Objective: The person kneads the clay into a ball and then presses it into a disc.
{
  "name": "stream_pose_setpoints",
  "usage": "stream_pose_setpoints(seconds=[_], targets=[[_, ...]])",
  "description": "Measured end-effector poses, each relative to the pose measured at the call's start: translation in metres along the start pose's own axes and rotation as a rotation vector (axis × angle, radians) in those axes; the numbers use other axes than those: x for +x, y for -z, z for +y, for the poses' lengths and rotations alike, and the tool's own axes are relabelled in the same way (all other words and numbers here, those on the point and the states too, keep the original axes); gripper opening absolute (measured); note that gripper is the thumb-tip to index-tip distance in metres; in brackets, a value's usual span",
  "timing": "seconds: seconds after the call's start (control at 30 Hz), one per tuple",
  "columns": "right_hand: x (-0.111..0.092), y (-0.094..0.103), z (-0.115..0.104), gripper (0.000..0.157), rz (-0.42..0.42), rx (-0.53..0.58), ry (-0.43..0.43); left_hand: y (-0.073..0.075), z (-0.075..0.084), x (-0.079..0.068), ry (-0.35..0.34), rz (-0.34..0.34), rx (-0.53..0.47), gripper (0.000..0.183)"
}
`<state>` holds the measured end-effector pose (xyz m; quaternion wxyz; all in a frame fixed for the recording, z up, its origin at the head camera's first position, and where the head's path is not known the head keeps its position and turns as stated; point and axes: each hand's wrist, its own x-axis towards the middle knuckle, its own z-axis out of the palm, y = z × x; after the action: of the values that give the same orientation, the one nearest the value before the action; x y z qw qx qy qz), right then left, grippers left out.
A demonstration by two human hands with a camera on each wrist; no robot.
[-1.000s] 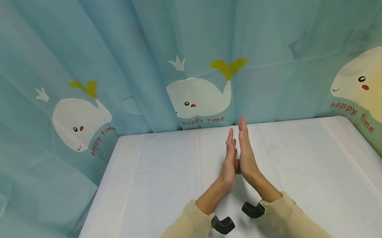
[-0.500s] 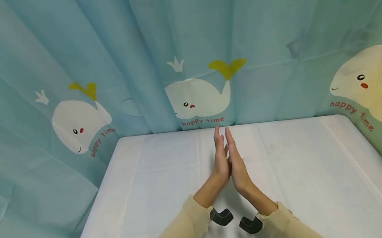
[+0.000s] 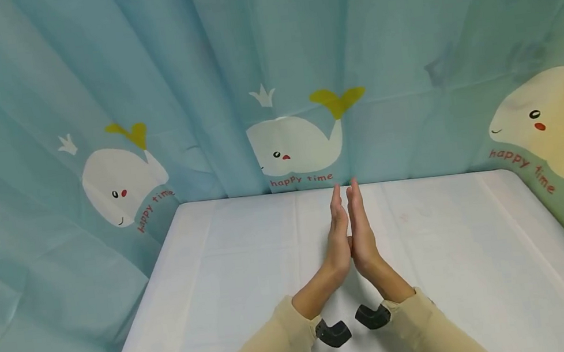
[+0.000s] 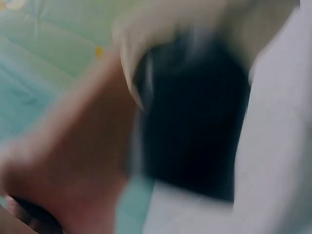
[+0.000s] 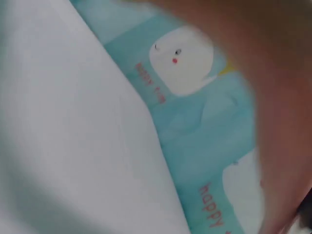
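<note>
My left hand (image 3: pixel 339 245) and right hand (image 3: pixel 363 240) stand upright, palm facing palm, above the white table. Their fingers are straight and point toward the far edge. Near the heels the palms meet or nearly so, while a thin gap shows between the fingertips. No object is visible in either hand, though the space between the palms is mostly hidden. In the left wrist view a blurred hand and wrist (image 4: pixel 83 146) appear with a dark wrist device (image 4: pixel 190 122). Blurred skin (image 5: pixel 287 112) fills the right side of the right wrist view.
A white-covered table (image 3: pixel 241 273) lies under the hands. Behind it and along its sides hangs a blue-green curtain (image 3: pixel 400 23) printed with white whales and "happy time". Small black wrist cameras (image 3: pixel 333 334) stick out from the beige sleeves (image 3: pixel 275 348).
The joined hands swung left between the first and second frames, then came back right. The gap between the palms has narrowed since the first frame. The fingers have stayed straight.
</note>
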<state>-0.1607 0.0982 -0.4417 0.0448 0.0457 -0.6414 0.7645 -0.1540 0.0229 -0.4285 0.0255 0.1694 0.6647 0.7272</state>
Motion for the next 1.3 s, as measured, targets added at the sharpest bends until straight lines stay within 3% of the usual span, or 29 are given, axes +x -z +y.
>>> stream_pose_setpoints(seconds=[0.2, 0.4, 0.5, 0.67, 0.9, 1.13, 1.3], targets=[[0.008, 0.004, 0.004, 0.055, -0.027, 0.031, -0.051, -0.002, 0.008, -0.006, -0.040, 0.009, -0.059, 0.061], [-0.006, -0.012, 0.004, 0.058, -0.101, -0.066, 0.044, 0.008, -0.004, 0.010, -0.038, 0.180, -0.005, 0.058], [-0.010, -0.015, -0.001, 0.058, -0.099, -0.078, 0.083, 0.010, -0.009, 0.013, -0.058, 0.212, 0.061, 0.058], [-0.013, -0.013, -0.012, 0.056, -0.095, -0.015, 0.086, 0.010, -0.013, 0.014, -0.116, 0.184, 0.078, 0.058], [-0.011, -0.007, -0.013, 0.054, -0.103, 0.005, 0.016, 0.006, -0.021, 0.007, -0.021, 0.095, -0.058, 0.060], [0.005, 0.008, 0.000, 0.056, -0.069, 0.035, -0.109, 0.001, -0.003, -0.003, -0.035, -0.004, -0.103, 0.060], [0.002, 0.008, 0.009, 0.059, -0.076, 0.073, -0.088, 0.003, 0.011, 0.000, -0.109, -0.022, -0.075, 0.062]])
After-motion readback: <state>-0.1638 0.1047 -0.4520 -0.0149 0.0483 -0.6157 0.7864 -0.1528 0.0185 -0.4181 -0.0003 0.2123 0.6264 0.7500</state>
